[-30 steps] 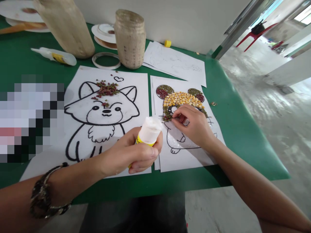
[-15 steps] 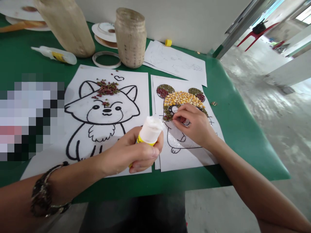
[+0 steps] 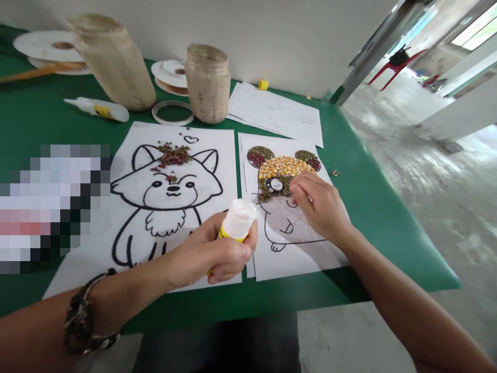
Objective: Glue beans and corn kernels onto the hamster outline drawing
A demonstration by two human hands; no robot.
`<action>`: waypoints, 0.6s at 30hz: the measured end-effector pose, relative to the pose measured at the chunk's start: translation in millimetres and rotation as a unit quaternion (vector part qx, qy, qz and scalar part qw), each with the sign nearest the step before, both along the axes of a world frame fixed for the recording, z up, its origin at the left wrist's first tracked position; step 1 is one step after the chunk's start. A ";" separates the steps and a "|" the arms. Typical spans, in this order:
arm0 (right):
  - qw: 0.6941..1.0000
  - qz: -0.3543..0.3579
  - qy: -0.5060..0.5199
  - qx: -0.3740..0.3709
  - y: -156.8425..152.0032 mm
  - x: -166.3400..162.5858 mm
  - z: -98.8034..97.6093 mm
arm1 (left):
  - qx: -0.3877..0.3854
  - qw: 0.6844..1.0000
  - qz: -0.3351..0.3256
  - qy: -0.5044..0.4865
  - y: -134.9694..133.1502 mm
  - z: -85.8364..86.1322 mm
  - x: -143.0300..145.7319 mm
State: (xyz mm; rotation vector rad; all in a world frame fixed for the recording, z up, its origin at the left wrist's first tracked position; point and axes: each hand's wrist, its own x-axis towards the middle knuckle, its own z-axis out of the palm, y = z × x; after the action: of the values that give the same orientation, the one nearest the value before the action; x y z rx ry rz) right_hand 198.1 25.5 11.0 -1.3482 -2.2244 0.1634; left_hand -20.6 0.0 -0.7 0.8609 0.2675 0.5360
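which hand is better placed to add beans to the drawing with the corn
Probably the right hand: it is over the drawing with the corn, close to the green beans, though its grip is unclear. The left hand is wrapped around the glue stick.

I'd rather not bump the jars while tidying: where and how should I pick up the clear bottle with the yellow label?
Grip the clear bottle around its body at the yellow label, coming from above and the near side. It lies flat, its thin nozzle pointing left, and a tan jar stands close behind, so reaching from the far side looks tighter.
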 end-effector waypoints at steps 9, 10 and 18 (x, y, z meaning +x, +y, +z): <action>0.981 -0.007 0.074 -0.178 7.3 -27.7 24.2 | -0.007 1.000 0.002 0.016 -0.8 3.1 2.1; 0.982 0.004 0.063 -0.176 10.9 -35.3 27.4 | -0.004 1.000 0.002 0.017 -0.8 3.3 2.1; 0.994 0.065 -0.049 -0.076 67.9 -101.2 22.3 | 0.017 1.000 0.005 0.006 -0.4 2.2 1.7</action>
State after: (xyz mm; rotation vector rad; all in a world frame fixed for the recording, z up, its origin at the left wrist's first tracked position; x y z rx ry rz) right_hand 96.9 93.4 33.4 -1.3158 -2.4258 0.3264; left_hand -18.9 -0.4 1.5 0.8956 0.2754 0.5467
